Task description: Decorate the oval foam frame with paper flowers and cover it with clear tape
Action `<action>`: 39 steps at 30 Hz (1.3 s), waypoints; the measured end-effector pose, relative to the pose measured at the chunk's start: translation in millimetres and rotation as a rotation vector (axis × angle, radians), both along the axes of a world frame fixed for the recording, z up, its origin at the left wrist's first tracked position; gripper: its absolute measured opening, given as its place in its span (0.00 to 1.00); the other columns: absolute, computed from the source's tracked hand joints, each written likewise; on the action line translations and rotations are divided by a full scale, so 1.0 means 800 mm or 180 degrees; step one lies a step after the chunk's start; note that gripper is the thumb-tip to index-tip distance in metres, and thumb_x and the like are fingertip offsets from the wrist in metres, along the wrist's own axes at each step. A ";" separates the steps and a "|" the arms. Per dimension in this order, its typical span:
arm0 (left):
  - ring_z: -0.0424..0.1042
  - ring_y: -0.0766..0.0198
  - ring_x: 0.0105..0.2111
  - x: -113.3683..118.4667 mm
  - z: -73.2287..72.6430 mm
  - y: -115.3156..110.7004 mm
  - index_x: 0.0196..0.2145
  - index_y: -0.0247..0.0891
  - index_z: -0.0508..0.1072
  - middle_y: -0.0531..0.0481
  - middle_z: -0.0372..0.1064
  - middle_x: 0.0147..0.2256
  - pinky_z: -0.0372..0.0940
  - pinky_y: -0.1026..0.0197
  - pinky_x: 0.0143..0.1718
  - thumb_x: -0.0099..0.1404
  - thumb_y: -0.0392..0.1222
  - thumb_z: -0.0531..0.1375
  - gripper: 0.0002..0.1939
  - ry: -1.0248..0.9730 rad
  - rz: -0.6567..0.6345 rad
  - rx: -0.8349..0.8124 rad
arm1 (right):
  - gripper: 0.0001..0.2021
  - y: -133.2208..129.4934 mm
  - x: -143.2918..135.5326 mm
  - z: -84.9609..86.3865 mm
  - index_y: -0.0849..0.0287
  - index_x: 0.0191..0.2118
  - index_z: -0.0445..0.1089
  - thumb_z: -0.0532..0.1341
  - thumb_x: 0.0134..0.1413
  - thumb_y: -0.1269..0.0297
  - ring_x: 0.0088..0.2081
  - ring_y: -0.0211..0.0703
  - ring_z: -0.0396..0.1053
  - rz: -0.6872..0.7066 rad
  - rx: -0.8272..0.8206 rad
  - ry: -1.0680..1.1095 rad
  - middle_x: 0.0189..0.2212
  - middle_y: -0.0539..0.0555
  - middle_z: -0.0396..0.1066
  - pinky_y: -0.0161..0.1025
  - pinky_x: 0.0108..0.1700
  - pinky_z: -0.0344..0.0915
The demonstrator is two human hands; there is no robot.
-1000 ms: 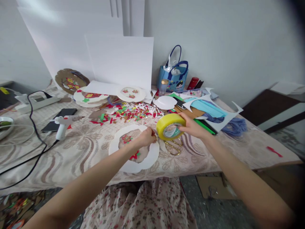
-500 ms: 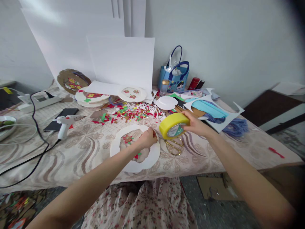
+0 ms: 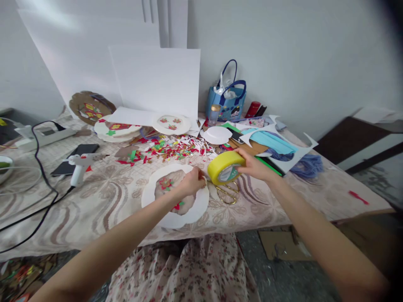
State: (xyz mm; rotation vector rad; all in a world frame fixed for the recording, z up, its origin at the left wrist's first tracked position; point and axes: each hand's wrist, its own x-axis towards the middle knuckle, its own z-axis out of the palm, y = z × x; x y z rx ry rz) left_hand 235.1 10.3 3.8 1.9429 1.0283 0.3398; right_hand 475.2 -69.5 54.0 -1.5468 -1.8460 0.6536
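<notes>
A large roll of yellow-sided tape (image 3: 227, 167) is in my right hand (image 3: 254, 166), fingers hooked into its core, thumb on top. It is tilted above gold-handled scissors (image 3: 231, 196) on the tablecloth. My left hand (image 3: 192, 183) is closed in a pinch over the right side of a white scalloped paper frame (image 3: 195, 209); what its fingertips hold is hidden. The frame lies flat at the table's front, with red flowers and green leaves (image 3: 166, 183) on the see-through sheet in its opening. My left wrist and forearm cover part of it.
Paper scraps (image 3: 176, 147) lie behind the frame. On the left are a glue gun (image 3: 80, 163), a phone (image 3: 63, 167) and cables. Finished-looking flowered frames (image 3: 118, 132), a white plate (image 3: 217, 135), a blue bag (image 3: 225, 102) and blue yarn (image 3: 307, 165) stand or lie farther back.
The whole view has shifted slightly, so the scene sits a little farther left. My hands stay near the frame and keep the same grips; the tape roll is still in my right hand.
</notes>
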 end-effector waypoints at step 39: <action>0.62 0.66 0.26 0.002 0.079 0.014 0.29 0.36 0.66 0.54 0.63 0.26 0.57 0.64 0.27 0.56 0.48 0.60 0.12 -0.1256 -0.0197 0.0706 | 0.13 -0.079 -0.068 -0.050 0.59 0.37 0.65 0.62 0.40 0.70 0.32 0.46 0.67 -0.0935 -0.0626 -0.1878 0.31 0.56 0.71 0.35 0.30 0.52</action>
